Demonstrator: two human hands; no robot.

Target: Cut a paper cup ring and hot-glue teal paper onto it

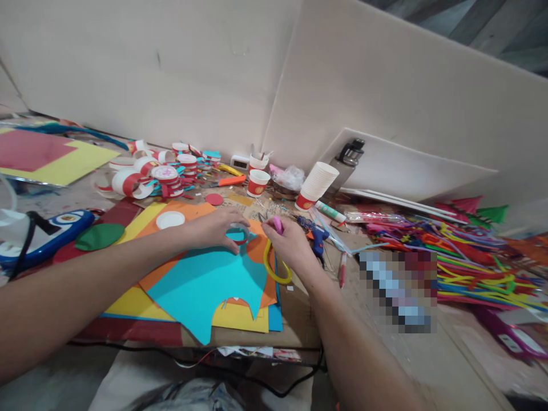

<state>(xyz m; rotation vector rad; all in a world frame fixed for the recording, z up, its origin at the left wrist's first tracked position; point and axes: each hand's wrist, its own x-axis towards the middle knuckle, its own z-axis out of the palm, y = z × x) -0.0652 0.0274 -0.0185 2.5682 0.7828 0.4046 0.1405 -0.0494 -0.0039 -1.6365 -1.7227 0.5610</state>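
My left hand (216,227) presses a cut paper-cup ring (240,233) down onto a cyan paper sheet (205,288), its fingers curled around the ring. My right hand (289,242) is closed on a pink marker (277,224), whose tip points at the ring. A pair of yellow-handled scissors (274,268) lies under my right wrist on the cyan and orange sheets. The cyan sheet tops a stack of orange and yellow paper (141,302).
Red-and-white paper cups (258,182), a stack of white cups (317,182) and cut cup rings (128,182) lie behind. A blue glue gun (315,233) sits right of my hand. Bright pipe cleaners (471,257) fill the right; white panels wall the back.
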